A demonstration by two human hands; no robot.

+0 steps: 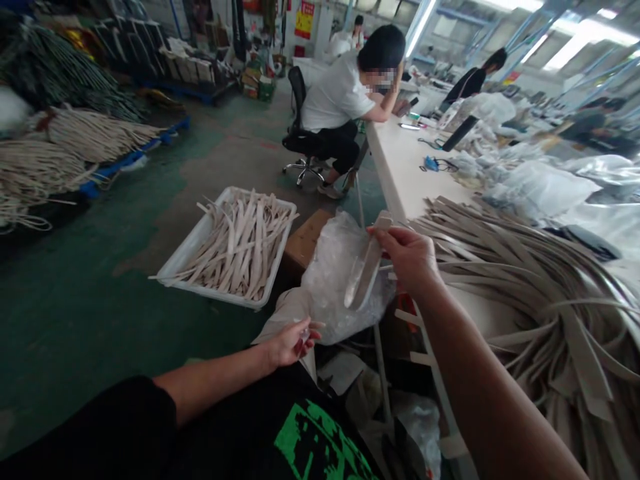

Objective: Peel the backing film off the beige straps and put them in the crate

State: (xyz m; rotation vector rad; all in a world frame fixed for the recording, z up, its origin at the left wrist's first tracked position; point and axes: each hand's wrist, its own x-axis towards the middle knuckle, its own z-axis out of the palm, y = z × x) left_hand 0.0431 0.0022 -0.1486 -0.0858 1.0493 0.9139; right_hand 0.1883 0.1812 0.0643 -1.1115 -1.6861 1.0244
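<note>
My right hand (411,257) is raised by the table edge, fingers pinched around a beige strap (371,263). The strap is doubled over, and its looped end hangs down in front of a clear plastic bag (330,267). Low over my lap, my left hand (293,343) is closed with its fingers curled. A small pale, partly see-through bit shows at those fingertips, too small to name. On the table at right lies a large heap of long beige straps (555,293), close to my right forearm.
A white plastic tray (215,293) full of beige strips stands on the floor, beside a cardboard box (307,237). The white table (400,160) runs away from me, with plastic bags (540,187) on it. A seated person (335,100) leans on its far end.
</note>
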